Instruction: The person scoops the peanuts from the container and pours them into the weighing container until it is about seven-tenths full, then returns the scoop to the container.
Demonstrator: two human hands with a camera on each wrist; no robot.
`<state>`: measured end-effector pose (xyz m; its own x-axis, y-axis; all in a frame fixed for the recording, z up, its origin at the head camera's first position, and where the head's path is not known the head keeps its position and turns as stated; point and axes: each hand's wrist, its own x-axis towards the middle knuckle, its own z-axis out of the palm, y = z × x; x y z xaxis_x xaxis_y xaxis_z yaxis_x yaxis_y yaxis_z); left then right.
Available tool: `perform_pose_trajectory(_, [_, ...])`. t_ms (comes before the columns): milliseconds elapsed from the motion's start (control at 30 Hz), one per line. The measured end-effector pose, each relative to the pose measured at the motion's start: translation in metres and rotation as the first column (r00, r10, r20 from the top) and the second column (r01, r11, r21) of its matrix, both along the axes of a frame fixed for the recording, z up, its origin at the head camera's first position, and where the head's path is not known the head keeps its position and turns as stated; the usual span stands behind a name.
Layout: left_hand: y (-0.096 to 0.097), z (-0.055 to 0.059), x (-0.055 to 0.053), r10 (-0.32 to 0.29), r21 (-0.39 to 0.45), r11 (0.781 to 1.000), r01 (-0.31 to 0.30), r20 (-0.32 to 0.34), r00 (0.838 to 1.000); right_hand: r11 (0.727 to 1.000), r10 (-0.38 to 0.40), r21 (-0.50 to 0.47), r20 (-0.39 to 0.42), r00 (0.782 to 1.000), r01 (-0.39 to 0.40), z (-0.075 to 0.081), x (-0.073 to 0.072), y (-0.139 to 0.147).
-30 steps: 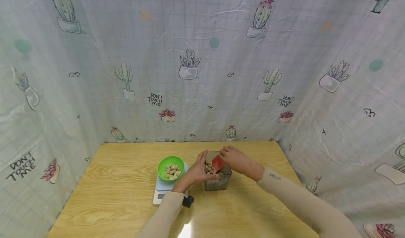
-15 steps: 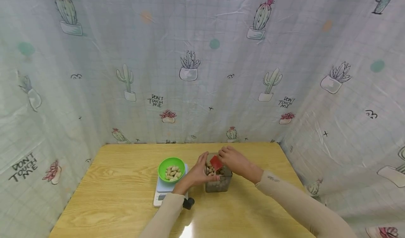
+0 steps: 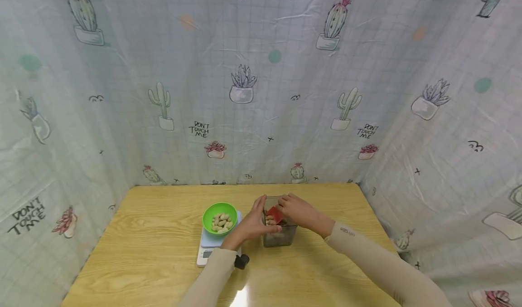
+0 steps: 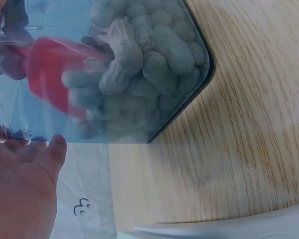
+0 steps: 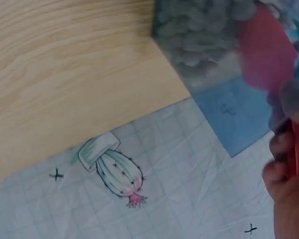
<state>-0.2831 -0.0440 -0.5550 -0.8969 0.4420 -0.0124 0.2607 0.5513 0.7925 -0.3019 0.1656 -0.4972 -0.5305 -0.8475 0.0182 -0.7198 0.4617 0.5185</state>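
Note:
A clear, smoky-tinted square container (image 3: 279, 240) stands on the table, part filled with unshelled peanuts (image 4: 164, 64). My left hand (image 3: 253, 223) grips its left side, thumb across the near rim and fingers toward the back. Inside it, my right hand (image 3: 299, 211) holds a red scoop (image 3: 274, 214) by the handle. Through the wall, in the left wrist view, the scoop's blade meets the peanuts and some lie at its mouth. Left of the container, a green bowl (image 3: 206, 216) with several peanuts sits on a white kitchen scale (image 3: 211, 240).
The wooden table (image 3: 155, 234) ends at a cactus-print curtain (image 3: 244, 116) at the back and sides. A small black object (image 3: 242, 261) shows beside my left wrist, near the scale. My left forearm covers part of the scale.
My right hand and the scoop have moved a little left and toward me, lower into the container. My left hand keeps its place on the container.

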Motion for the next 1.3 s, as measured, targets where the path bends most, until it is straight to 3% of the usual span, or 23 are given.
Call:
perform_pose_trajectory(133, [0.0,0.0,0.0,-0.004,0.013,1.0,0.004,0.007,1.0,0.998,0.064,-0.028,0.036,0.997,-0.063,0.003,-0.003,0.0])
perform_pose_trajectory(267, [0.002,0.002,-0.001,-0.006,0.02,1.0,0.006,0.008,1.0,0.975,0.175,-0.159,0.102,0.979,-0.158,0.005,-0.005,0.006])
perform_pose_trajectory(433, [0.002,0.002,-0.001,-0.006,0.022,1.0,0.005,0.002,1.0,0.961,0.146,-0.272,0.311,0.939,-0.059,0.006,-0.008,0.012])
perform_pose_trajectory(500, [0.002,0.002,-0.001,-0.002,0.025,1.0,0.002,-0.002,1.0,0.961,0.11,-0.276,0.333,0.937,-0.015,0.004,-0.009,0.013])
perform_pose_trajectory(700, [0.004,0.001,0.0,0.0,0.018,1.0,0.001,-0.013,1.0,0.953,0.053,-0.301,0.287,0.957,0.038,0.0,-0.011,0.013])
perform_pose_trajectory(833, [0.004,0.001,0.002,0.005,0.027,1.0,-0.005,0.004,1.0,0.94,0.051,-0.335,0.318,0.947,0.061,0.0,-0.009,0.015])
perform_pose_trajectory(1000, [0.003,0.001,0.004,0.007,0.031,0.999,-0.007,0.008,1.0,0.918,-0.018,-0.367,0.343,0.939,0.151,-0.002,-0.003,0.019])
perform_pose_trajectory(1167, [0.0,0.002,0.005,-0.003,0.039,0.999,0.002,0.023,1.0,0.959,0.01,-0.281,0.168,0.986,0.039,-0.008,0.0,0.013])
perform_pose_trajectory(1300, [-0.001,0.002,0.003,0.003,0.034,0.999,-0.004,0.015,1.0,0.974,0.013,-0.228,0.115,0.993,0.014,-0.005,0.001,0.005])
